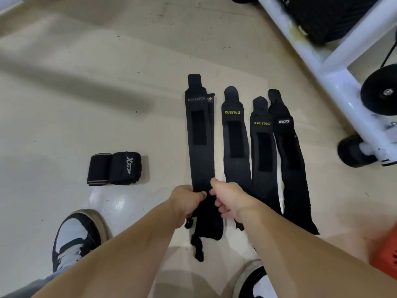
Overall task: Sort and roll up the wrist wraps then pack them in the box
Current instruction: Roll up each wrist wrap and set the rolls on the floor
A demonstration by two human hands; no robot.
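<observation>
Two bare hands meet on the near part of a long black elastic wrist wrap with grey lettering (199,136). The left hand (188,200) and the right hand (228,196) each pinch its fabric with curled fingers. Rolling seems about to begin, and the next move calls for turning that end over tightly, edges square. Its tail (a thumb loop, probably) dangles half hidden under the wrists, and another wrap beneath shows only an edge. Just beside lie a pair of flat black wraps with yellow lettering (235,136) and a black wrap with white lettering (287,151). Two rolled black wraps (115,168) sit well to the left. A blurred orange object (386,252), cut off at the right, may be the box.
</observation>
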